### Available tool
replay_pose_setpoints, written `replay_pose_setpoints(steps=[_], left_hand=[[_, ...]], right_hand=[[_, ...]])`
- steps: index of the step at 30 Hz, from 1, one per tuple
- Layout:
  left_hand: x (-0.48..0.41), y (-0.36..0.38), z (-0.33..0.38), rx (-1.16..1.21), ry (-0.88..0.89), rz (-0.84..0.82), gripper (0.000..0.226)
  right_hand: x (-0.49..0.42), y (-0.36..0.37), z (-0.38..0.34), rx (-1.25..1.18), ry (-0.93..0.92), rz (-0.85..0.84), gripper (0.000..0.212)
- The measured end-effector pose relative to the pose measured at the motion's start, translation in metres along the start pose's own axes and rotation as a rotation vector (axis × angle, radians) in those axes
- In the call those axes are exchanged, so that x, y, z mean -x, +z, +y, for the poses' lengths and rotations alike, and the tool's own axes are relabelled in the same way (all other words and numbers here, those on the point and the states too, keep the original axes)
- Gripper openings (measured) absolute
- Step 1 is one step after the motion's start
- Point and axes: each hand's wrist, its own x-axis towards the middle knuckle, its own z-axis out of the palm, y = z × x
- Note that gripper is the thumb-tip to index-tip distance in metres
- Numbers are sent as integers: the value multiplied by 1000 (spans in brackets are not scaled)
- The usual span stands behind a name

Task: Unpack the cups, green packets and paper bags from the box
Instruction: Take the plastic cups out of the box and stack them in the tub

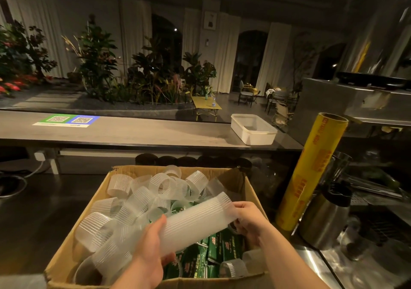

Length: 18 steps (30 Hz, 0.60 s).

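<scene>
An open cardboard box [253, 190] stands on the dark counter in front of me. It holds several frosted ribbed plastic cups [133, 202], loose and in stacks, with green packets [224, 247] at its near right. A long stack of ribbed cups [195, 218] lies across the box, held above the contents. My left hand [151, 244] grips its lower left end, and my right hand [249, 217] holds its upper right end. No paper bags show in this view.
A yellow roll of cling film [311, 173] stands upright just right of the box, beside a steel jug [327, 219] and glassware. A white plastic tub [253, 133] sits on the raised bar counter [138, 133] behind. Dark worktop [40, 217] lies left of the box.
</scene>
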Motion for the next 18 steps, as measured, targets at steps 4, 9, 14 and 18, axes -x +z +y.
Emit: replay_pose_setpoints(steps=[4,9,14,18], left_hand=[[-2,1,-1,-12,7,-1,20],[-2,0,-1,17,3,-5,17],[-2,-2,-1,26,-16,22,24],[-4,-3,-2,36,-32,38,29]], right_hand=[[2,6,2,118,4,-61,13],[-10,11,15,-89,85,14,39],[-12,2,39,750,70,-188,22],[-7,11,40,1245,252,-632,38]])
